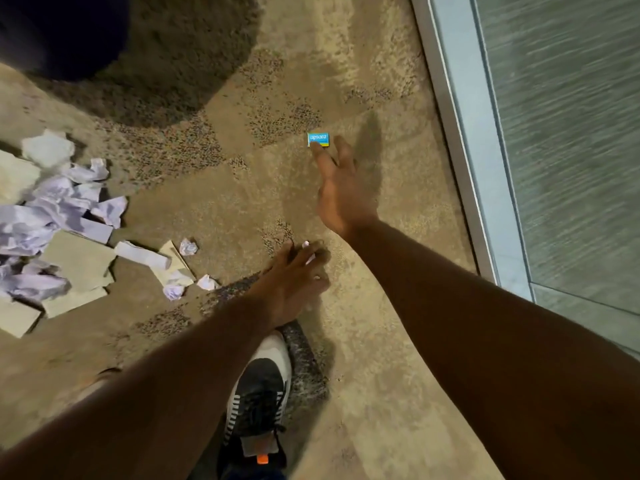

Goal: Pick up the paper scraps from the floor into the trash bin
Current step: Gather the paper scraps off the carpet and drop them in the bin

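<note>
A small blue and yellow box (318, 139) lies on the carpet. My right hand (341, 188) stretches out to it, fingers spread, one fingertip touching its near edge. My left hand (294, 275) is lower, curled around a small white paper scrap (308, 252) that shows between the fingers. A heap of crumpled white paper scraps (52, 216) and flat tan card pieces (78, 258) covers the floor at the left. Small paper balls (188, 246) lie closer to my left hand. A dark round shape (62, 32) at the top left may be the trash bin.
My black and white shoe (258, 403) stands on the brown carpet below my left hand. A metal door frame (460, 133) with a glass panel (571, 133) runs down the right side.
</note>
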